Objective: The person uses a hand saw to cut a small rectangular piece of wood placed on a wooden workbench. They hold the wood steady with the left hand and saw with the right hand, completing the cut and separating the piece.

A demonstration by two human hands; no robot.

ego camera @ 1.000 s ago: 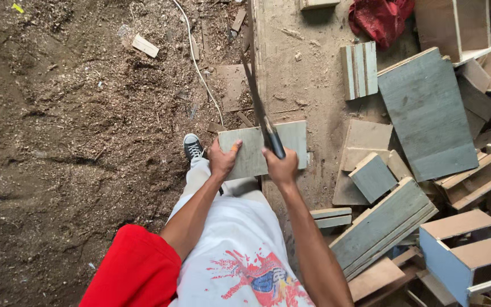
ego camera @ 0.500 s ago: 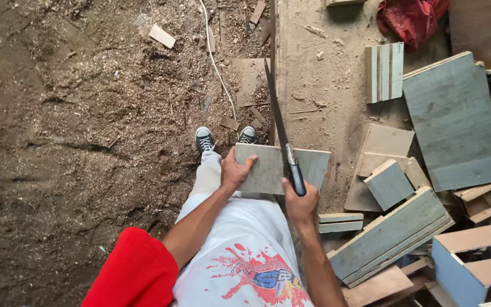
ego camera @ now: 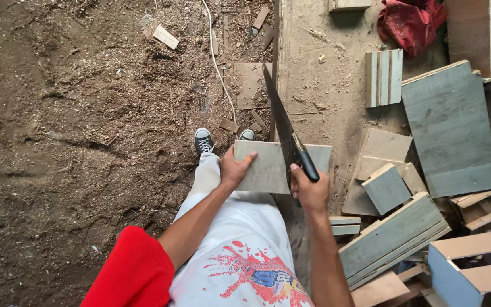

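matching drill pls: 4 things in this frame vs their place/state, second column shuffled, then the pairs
Column 1:
1. hand saw
2. grey board
3. red cloth
4. pale blue box

Column 2:
A. bottom right corner, among the wood offcuts
B. gripped by its handle in the right hand
C. top right, crumpled on the floor
D. pressed flat under the left hand, saw blade across it

Pairs: 1-B, 2-D, 3-C, 4-A

Right hand (ego camera: 309,190) grips a handsaw (ego camera: 284,128) across the board (ego camera: 268,165); left hand (ego camera: 234,169) steadies it.
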